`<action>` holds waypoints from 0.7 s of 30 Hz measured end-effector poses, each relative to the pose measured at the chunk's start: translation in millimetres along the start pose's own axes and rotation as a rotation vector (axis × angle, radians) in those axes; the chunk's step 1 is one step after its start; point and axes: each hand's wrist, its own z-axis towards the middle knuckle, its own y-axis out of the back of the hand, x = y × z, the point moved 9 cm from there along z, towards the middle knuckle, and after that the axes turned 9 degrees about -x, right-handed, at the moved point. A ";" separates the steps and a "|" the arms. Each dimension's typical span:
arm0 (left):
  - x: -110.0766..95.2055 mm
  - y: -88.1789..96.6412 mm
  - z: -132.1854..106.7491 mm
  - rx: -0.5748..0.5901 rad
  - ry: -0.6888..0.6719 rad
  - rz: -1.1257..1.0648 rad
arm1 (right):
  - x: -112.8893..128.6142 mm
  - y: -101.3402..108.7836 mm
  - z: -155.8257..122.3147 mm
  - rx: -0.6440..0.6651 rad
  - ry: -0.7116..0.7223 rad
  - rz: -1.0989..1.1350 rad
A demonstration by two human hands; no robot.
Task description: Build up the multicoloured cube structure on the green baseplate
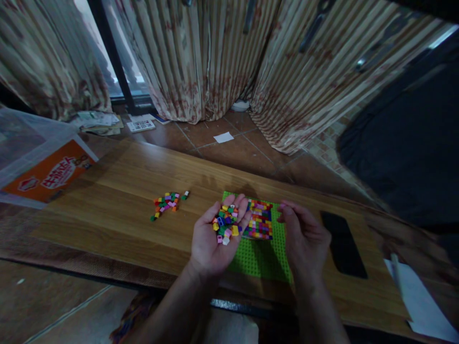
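Note:
Palm up and cupped, my left hand [211, 243] holds a heap of small colored toy bricks [225, 220]. Beneath and beyond its fingers lies a green studded baseplate [258, 260]. A block of tightly packed multicolored bricks [261, 219] stands on that plate, its left side partly hidden by my left fingers. My right hand [306, 234] is above the plate's right edge, thumb and fingertips pinched together. Between them shows a small pink brick [283, 205], mostly covered. More loose bricks [167, 203] are scattered on the wooden table left of my hands.
A black phone-like slab [343, 243] lies on the table [118, 205] to the right. White paper [423, 301] with a pen-like object is at the far right. A translucent box with an orange label [50, 172] stands at left. Curtains [215, 57] hang beyond the table.

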 end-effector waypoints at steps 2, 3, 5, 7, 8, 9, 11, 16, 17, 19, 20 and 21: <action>-2.6 -0.2 0.2 0.004 -0.014 0.003 | -18.3 5.3 8.2 -0.017 -0.102 -0.045; -3.6 -0.3 0.3 0.005 -0.019 0.004 | -26.9 5.9 10.5 -0.010 -0.147 -0.059; -5.4 -0.4 0.3 0.001 -0.030 0.005 | -41.1 3.5 11.1 0.020 -0.221 -0.060; -6.8 0.1 0.0 -0.015 -0.040 0.011 | -49.7 -2.2 8.2 0.059 -0.264 -0.041; -7.3 0.4 -0.3 -0.024 -0.043 0.017 | -52.1 -5.0 6.1 0.073 -0.278 -0.027; -7.5 0.8 -0.7 -0.035 -0.044 0.023 | -53.7 -7.5 4.1 0.084 -0.293 -0.014; -7.8 1.3 -1.4 -0.051 -0.043 0.030 | -56.4 -10.3 0.4 0.083 -0.335 0.018; -8.4 0.7 -0.9 -0.045 -0.047 0.032 | -62.4 -12.7 -5.5 0.056 -0.466 0.109; -8.6 0.6 -0.5 -0.040 -0.051 0.036 | -63.0 -12.9 -6.2 0.049 -0.481 0.127; -9.4 0.4 -0.1 -0.033 -0.060 0.049 | -63.7 -13.8 -7.4 0.036 -0.502 0.162; -9.6 0.3 -0.1 -0.032 -0.063 0.055 | -63.6 -14.2 -7.8 0.029 -0.508 0.179; -9.8 0.2 -0.3 -0.032 -0.064 0.058 | -63.1 -14.5 -8.1 0.023 -0.510 0.189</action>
